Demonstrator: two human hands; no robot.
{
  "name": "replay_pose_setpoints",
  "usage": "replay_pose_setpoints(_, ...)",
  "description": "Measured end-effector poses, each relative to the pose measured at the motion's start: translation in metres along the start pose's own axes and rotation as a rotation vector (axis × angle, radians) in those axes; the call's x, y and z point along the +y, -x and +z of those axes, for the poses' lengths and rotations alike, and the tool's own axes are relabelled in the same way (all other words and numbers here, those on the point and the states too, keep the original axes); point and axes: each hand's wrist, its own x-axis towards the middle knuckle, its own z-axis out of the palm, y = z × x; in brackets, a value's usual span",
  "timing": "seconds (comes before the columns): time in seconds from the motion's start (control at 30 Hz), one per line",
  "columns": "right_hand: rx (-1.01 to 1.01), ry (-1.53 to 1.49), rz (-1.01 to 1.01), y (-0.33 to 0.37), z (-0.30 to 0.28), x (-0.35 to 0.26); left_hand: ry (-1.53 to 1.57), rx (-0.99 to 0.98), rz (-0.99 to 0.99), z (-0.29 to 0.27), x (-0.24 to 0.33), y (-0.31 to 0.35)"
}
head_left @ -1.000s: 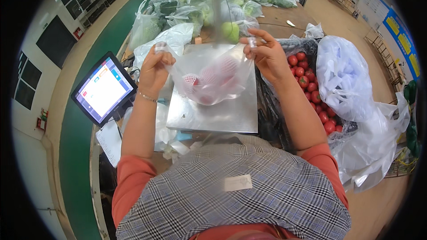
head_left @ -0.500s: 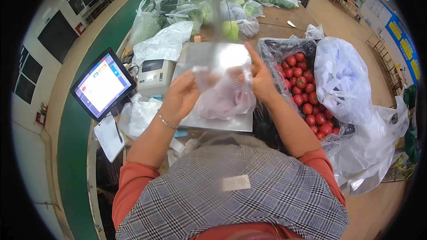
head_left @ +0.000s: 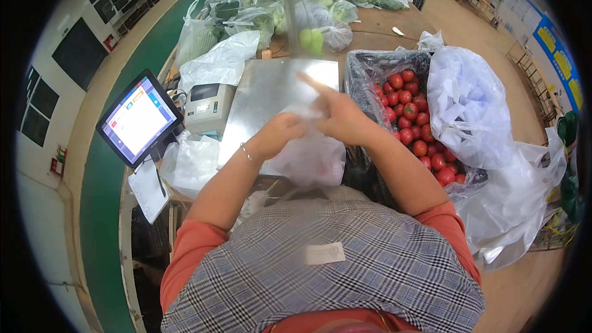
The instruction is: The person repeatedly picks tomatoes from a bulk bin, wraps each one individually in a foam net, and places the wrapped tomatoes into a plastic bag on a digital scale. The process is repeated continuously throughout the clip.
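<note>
Position of the hands about a translucent bag (head_left: 311, 163), with twelve o'clock at the top of the head view. The bag's body lies at about five o'clock from the left hand (head_left: 280, 135) and seven o'clock from the right hand (head_left: 340, 116), over the near part of the metal plate (head_left: 253, 89); whether it rests there or hangs cannot be told. Its gathered neck runs up toward twelve, between the two hands, so neither is clearly nearer; the body looks broadest from nine to three, though blur softens its outline. The left hand is closed, its fingers curled on the film. The right hand has its index finger extended toward eleven; whether its other fingers grip film cannot be told. A lined crate (head_left: 364, 68) of red tomatoes (head_left: 410, 111) lies at three o'clock from the right hand.
</note>
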Motion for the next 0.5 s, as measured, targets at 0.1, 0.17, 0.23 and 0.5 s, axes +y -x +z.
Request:
replay_pose_setpoints(0.1,0.297,0.204,-0.23,-0.016,0.015,0.028,-0.32,0.233,0.092,0.039,0.015,0.026)
replay_pose_setpoints(0.17,0.382,0.482,-0.213,-0.027,0.02,0.059,-0.7,0.283,0.49,0.058,0.009,0.041)
replay_pose_setpoints(0.23,0.45,0.599,-0.049,-0.036,0.013,0.127,-0.946,0.248,0.639,0.062,-0.007,0.062)
replay_pose_setpoints(0.5,0.378,0.099,0.32,-0.054,-0.004,0.154,-1.059,0.117,0.342,0.042,-0.007,0.085)
